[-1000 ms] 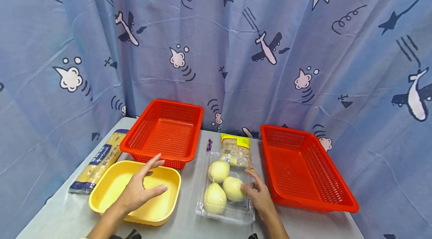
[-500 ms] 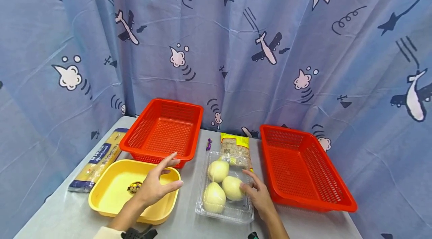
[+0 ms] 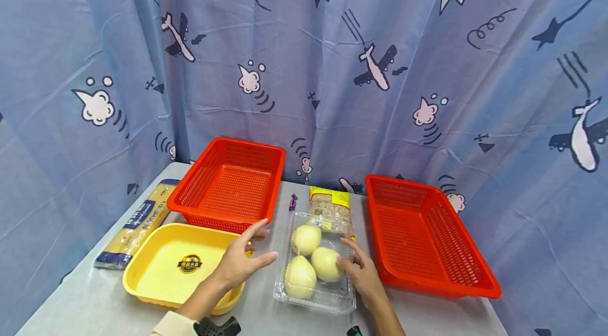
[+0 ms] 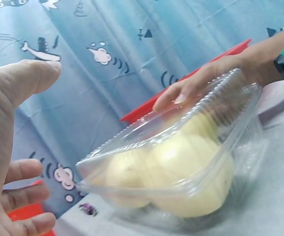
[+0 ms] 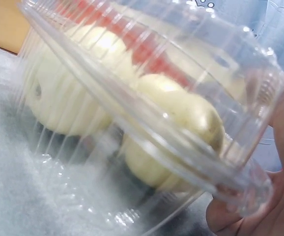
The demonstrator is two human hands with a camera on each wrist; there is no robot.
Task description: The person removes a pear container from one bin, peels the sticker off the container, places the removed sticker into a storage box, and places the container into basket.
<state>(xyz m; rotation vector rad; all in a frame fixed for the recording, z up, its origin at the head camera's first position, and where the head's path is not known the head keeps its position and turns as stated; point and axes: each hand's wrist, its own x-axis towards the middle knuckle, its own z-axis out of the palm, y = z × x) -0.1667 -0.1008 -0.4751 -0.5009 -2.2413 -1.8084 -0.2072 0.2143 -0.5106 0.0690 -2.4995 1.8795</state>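
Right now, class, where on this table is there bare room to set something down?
Bare table lies in front of the yellow tray and pasta packet. It is crowded around the clear box, where both hands and the right red basket close in.

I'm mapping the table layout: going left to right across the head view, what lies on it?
Pasta packet → yellow tray → left red basket → clear clamshell of pale fruit → right red basket.

A staged recording booth: a cartoon-aeroplane curtain (image 3: pixel 332 61) encloses a grey desk (image 3: pixel 266 315) from nine to three o'clock.
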